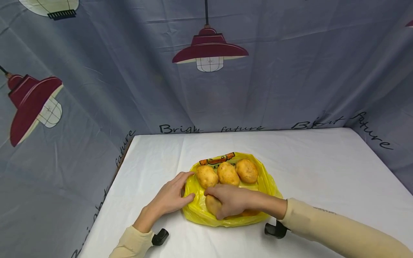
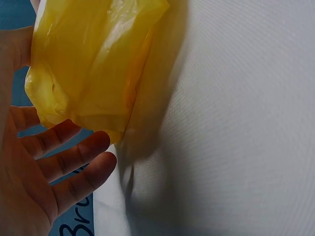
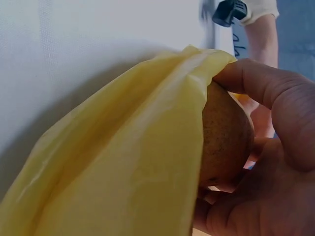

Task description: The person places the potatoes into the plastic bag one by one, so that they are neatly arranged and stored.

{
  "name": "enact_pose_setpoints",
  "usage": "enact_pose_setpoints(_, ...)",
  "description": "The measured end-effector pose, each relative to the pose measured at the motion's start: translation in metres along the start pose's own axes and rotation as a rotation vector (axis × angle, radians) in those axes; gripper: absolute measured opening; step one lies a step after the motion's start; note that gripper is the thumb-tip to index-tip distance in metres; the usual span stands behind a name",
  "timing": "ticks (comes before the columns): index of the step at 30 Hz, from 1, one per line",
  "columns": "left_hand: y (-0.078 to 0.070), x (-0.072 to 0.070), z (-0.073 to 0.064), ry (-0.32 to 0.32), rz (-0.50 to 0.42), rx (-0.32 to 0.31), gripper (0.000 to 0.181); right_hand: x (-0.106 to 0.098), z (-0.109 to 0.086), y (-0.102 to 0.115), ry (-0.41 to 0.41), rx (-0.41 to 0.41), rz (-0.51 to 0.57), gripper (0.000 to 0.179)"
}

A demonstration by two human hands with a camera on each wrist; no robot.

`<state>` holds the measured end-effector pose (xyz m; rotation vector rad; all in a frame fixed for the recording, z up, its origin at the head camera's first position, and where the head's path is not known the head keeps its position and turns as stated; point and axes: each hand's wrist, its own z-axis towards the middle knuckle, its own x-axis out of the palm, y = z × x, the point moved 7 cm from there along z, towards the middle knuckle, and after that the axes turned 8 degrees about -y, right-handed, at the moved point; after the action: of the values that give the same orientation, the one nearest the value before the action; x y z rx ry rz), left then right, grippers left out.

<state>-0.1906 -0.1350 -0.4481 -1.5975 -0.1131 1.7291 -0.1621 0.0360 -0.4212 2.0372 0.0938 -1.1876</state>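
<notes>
A yellow plastic bag (image 1: pixel 270 182) lies spread like a shallow bowl on the white table. Three potatoes (image 1: pixel 228 174) sit in a row at its back. My right hand (image 1: pixel 233 199) reaches into the front of the bag and grips another potato (image 3: pixel 225 135) between thumb and fingers. Part of an orange-brown thing (image 1: pixel 250 213) shows beneath that wrist. At the bag's left rim my left hand (image 1: pixel 172 194) touches the plastic, thumb over the edge. Its fingers (image 2: pixel 83 184) are spread and relaxed in the left wrist view.
Behind the potatoes, along the bag's back rim, lies an orange stick-shaped thing (image 1: pixel 217 158) with dark markings. White cloth covers the table (image 1: pixel 319 168). A grey curtain (image 1: pixel 284 71) with printed red lamps hangs behind and to both sides.
</notes>
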Motion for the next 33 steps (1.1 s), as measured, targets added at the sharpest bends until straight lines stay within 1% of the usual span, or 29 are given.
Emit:
enact_pose_setpoints(7, -0.0011, 0.0003, 0.0004, 0.001, 0.007, 0.003, 0.067, 0.0077, 0.0027, -0.0011, 0.005, -0.016, -0.051, 0.069)
enact_pose_setpoints(14, -0.0015, 0.0003, 0.0008, -0.003, 0.017, 0.008, 0.067, 0.0106, 0.0030, -0.0032, -0.006, -0.035, -0.044, 0.069)
enact_pose_setpoints(23, -0.0010, 0.0001, 0.0005, -0.005, 0.011, 0.008, 0.067, 0.0097, 0.0014, -0.0056, -0.004, -0.010, -0.052, 0.071)
enact_pose_setpoints(33, -0.0003, 0.0002, 0.0004, 0.005, 0.016, -0.007, 0.067, 0.0047, 0.0002, -0.0017, -0.020, -0.002, -0.070, 0.073)
